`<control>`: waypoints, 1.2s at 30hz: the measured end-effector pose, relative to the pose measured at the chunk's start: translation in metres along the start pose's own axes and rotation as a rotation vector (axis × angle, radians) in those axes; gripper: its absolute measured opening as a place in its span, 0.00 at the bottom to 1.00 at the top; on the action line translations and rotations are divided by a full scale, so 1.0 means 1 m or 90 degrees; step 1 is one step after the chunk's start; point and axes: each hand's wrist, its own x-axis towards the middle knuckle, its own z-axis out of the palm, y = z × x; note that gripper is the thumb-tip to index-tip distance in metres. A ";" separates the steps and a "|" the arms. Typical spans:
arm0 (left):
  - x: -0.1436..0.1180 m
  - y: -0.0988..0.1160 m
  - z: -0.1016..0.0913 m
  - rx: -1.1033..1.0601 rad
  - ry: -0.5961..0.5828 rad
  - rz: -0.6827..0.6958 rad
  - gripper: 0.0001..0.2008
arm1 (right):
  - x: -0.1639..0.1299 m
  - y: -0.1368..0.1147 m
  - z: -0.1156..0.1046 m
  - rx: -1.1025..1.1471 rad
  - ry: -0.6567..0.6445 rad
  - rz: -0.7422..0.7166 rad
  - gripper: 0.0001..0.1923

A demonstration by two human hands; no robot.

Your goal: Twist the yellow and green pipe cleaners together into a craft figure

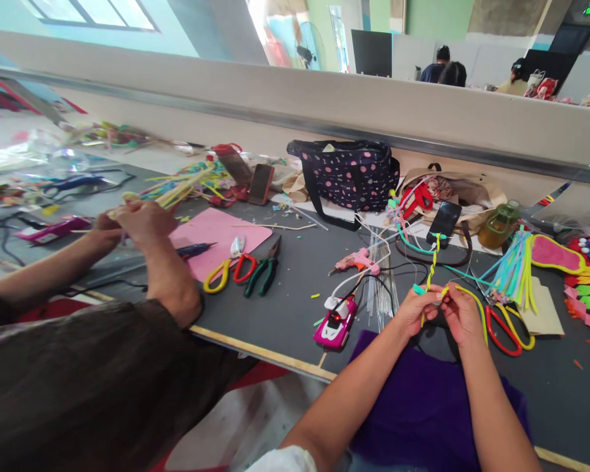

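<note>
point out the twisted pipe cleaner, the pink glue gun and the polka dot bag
twisted pipe cleaner (pixel 433 262), head view, on the braided stretch
pink glue gun (pixel 358 261), head view, on its body
polka dot bag (pixel 347 174), head view, on its front

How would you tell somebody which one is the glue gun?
Find the dark polka-dot bag against the wall. On the grey table just in front lies the glue gun: pale pink, pistol-shaped, with a white cord, unlike the scissors left of it.

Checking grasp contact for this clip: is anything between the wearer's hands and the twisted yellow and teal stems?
Nothing visible. The left hand and right hand both pinch the twisted stems directly at their lower end, above the purple cloth.
</note>
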 end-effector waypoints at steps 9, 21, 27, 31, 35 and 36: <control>0.002 -0.002 0.000 0.011 0.024 0.023 0.15 | 0.001 0.001 -0.002 0.022 -0.005 0.016 0.15; 0.006 -0.004 -0.003 -0.019 0.100 0.102 0.17 | -0.012 0.002 0.011 -0.119 0.129 -0.197 0.16; 0.005 -0.004 -0.002 -0.018 0.060 0.107 0.15 | -0.012 0.003 0.011 -0.136 0.101 -0.213 0.15; 0.004 -0.004 -0.002 -0.012 0.046 0.103 0.15 | -0.012 0.004 0.010 -0.164 0.081 -0.231 0.14; 0.003 -0.005 -0.002 -0.001 0.035 0.100 0.15 | -0.013 0.003 0.010 -0.190 0.077 -0.255 0.14; 0.003 -0.005 -0.002 0.000 0.034 0.099 0.15 | -0.013 0.003 0.010 -0.193 0.074 -0.260 0.13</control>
